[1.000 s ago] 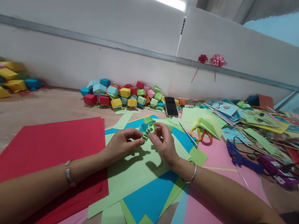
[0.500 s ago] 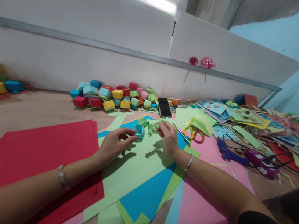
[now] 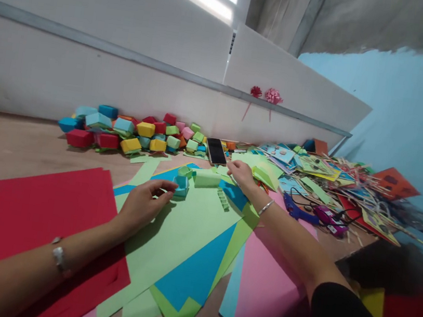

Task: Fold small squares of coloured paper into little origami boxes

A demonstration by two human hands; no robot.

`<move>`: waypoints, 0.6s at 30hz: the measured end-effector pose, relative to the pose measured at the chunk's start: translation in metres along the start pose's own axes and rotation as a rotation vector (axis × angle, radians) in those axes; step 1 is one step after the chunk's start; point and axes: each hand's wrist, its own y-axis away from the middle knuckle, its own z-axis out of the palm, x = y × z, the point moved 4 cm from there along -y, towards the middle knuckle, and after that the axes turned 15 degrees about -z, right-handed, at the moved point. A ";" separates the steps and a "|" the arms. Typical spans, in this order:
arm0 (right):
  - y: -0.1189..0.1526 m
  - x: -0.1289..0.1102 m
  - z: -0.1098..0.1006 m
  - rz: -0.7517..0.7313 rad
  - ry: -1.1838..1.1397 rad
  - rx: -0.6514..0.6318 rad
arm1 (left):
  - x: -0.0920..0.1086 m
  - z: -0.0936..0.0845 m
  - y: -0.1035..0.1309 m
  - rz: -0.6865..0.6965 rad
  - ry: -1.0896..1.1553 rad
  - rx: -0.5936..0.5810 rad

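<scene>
My left hand (image 3: pixel 147 203) rests at the left of a small light-blue paper box (image 3: pixel 181 188), its fingers curved and apart, fingertips at the box's edge. A little green folded paper piece (image 3: pixel 185 171) sits just behind the box. My right hand (image 3: pixel 241 174) is farther back, fingers bent together over the spot by the scissors (image 3: pixel 263 187), of which only a bit of orange handle shows. What those fingers hold, if anything, is hidden. A notched green paper strip (image 3: pixel 223 200) lies on the light-green sheet (image 3: pixel 169 236), beside a curled green paper piece (image 3: pixel 207 179).
Small coloured paper boxes (image 3: pixel 145 129) are heaped along the white wall, with a phone (image 3: pixel 216 152) beside them. Red sheets (image 3: pixel 38 218) lie left, pink sheets (image 3: pixel 266 276) right. A blue glue gun (image 3: pixel 298 210), a purple device (image 3: pixel 331 220) and piled cards (image 3: pixel 320 166) stand at the right.
My right hand has let go of the notched green strip, which now lies on the sheet, and has moved towards the scissors. The camera view has turned to the right.
</scene>
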 end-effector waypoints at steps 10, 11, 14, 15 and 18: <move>-0.012 -0.032 0.033 -0.047 -0.162 -0.045 | -0.002 0.003 0.001 -0.092 0.150 -0.083; -0.012 -0.040 0.030 -0.099 -0.209 -0.020 | -0.002 0.004 0.002 -0.117 0.221 -0.111; 0.001 -0.070 0.019 -0.435 -0.446 0.011 | 0.000 0.009 0.001 -0.180 0.506 -0.209; 0.009 -0.077 0.017 -0.535 -0.471 -0.023 | 0.001 0.010 0.001 -0.191 0.610 -0.232; 0.034 -0.085 0.025 -0.637 -0.545 -0.262 | 0.000 0.010 -0.001 -0.194 0.809 -0.237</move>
